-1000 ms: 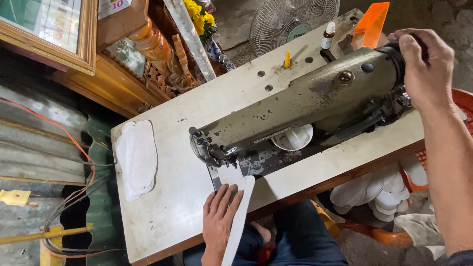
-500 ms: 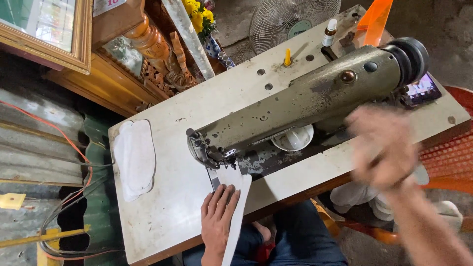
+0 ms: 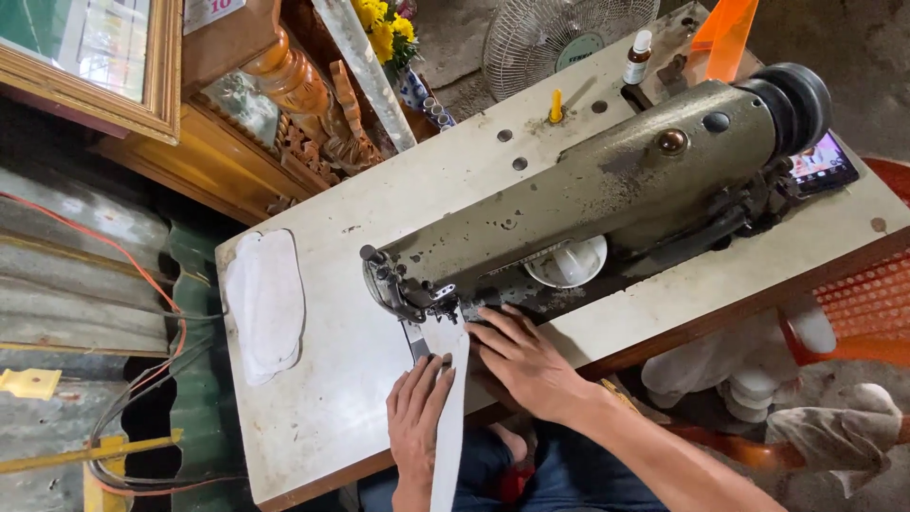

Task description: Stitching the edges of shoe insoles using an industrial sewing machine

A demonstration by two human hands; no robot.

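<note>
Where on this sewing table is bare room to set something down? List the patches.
Bare top lies between the stack of white pieces and the left hand, and behind the sewing machine around the yellow peg. It is crowded at the needle, where both hands, the right hand included, press the white strip.

Two hands, the left hand (image 3: 417, 412) and the right hand (image 3: 524, 365), lay on one white fabric strip (image 3: 448, 417). One sewing machine (image 3: 607, 204) stood on one table (image 3: 322, 398). At the far edge were one fan (image 3: 559, 38), one small bottle (image 3: 638, 57) and one yellow spool pin (image 3: 556, 105). One stack of white pieces (image 3: 267, 303) lay left.
</note>
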